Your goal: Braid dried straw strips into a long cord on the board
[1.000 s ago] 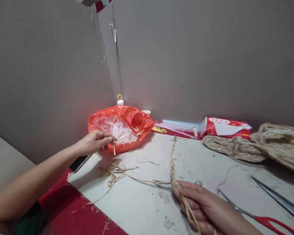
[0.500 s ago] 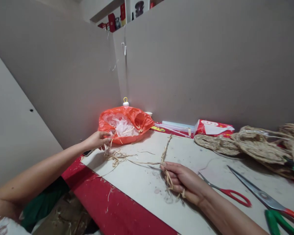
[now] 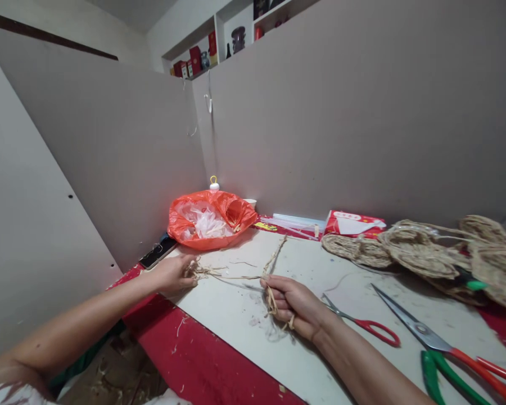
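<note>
My right hand [image 3: 293, 304] is closed on a thin braided straw cord [image 3: 275, 255], thumb and forefinger pinching it at its near end. The braid runs away from me across the white board. Loose straw tails hang below the fingers, and one long strand stretches left from the pinch. At that strand's other side, my left hand [image 3: 179, 275] rests low on the board, its fingers and thumb curled around a tangle of loose straw strands [image 3: 206, 270]. The fingertips are partly hidden among them.
Behind the left hand sit an open red plastic bag [image 3: 211, 243] and a phone [image 3: 157, 253]. Small scissors [image 3: 362, 322] and large shears [image 3: 430, 334] lie right of my right arm. Coiled straw braids [image 3: 417, 250] and a tissue pack [image 3: 354, 225] stand along the back.
My left hand has come down from the red bag's edge onto the loose straw. My right hand keeps its pinch on the braid. The view has tilted up and shifted right.
</note>
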`<state>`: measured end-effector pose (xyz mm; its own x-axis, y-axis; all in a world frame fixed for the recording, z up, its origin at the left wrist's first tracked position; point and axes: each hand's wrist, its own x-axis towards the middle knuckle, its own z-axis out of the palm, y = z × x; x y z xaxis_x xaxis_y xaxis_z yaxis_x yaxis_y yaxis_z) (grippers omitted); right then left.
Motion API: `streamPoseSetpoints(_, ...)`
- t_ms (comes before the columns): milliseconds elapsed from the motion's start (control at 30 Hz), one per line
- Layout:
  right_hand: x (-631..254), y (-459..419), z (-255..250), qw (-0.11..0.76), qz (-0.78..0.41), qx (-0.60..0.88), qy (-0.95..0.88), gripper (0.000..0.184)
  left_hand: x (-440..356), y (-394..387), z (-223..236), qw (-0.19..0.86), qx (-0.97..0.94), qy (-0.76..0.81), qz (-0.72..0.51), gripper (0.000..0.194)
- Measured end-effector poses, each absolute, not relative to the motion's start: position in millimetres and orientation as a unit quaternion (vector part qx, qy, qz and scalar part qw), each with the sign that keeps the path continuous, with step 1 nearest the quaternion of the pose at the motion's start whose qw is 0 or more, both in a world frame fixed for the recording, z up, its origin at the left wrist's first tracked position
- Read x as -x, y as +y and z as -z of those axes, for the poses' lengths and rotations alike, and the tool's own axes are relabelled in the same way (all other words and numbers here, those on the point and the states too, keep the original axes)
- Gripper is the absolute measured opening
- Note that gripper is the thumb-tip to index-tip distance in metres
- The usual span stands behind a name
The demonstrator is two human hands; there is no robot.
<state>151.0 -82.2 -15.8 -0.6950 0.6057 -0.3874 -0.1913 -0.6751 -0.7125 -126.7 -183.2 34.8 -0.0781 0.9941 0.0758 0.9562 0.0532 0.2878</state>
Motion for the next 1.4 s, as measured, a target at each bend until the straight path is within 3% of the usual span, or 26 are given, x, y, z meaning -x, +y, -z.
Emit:
streamPoseSetpoints(133, -156.5, -82.8, 13.0, 0.235, -0.862, 0.305, -0.328, 0.026, 130.7, -155.3, -25.8, 0.132, -0.674, 0.706, -0.171, 0.019)
streamPoseSetpoints(467, -162.1, -80.1, 8.5, 0.235, -0.875, 0.336, -0.255, 0.037, 163.7, -101.3, -59.3, 0.312, -0.619, 0.669, -0.269, 0.042)
streamPoseSetpoints(700, -163.1, -75.0, 13.9, 0.235, -0.879, 0.368, -0.192, 0.042, 165.3, -105.3, -75.7, 0.275, -0.593, 0.662, -0.367, 0.029)
streamPoseSetpoints(867, -163.9, -73.7, 14.6, 0.216, -0.884, 0.366, -0.195, 0.041, 134.0, -109.5, -54.7, 0.309, -0.66, 0.631, -0.268, 0.023)
streamPoseSetpoints(967, -163.6, -74.2, 13.3, 0.214, -0.884, 0.353, -0.221, 0.038, 114.2, -100.9, -31.2, 0.24, -0.702, 0.641, -0.198, 0.013)
streamPoseSetpoints(1067, -162.7, -73.9, 13.8, 0.206, -0.884, 0.336, -0.252, 0.034, 105.6, -90.9, -17.2, 0.21, -0.678, 0.669, -0.22, 0.011)
streamPoseSetpoints(1200, -162.0, -72.8, 15.6, 0.206, -0.879, 0.328, -0.277, 0.03, 109.6, -94.8, -34.1, 0.265, -0.651, 0.665, -0.253, 0.004)
streamPoseSetpoints(1400, -162.6, -75.6, 13.5, 0.213, -0.88, 0.314, -0.287, 0.031, 114.4, -109.2, -69.0, 0.38, -0.57, 0.644, -0.339, 0.024)
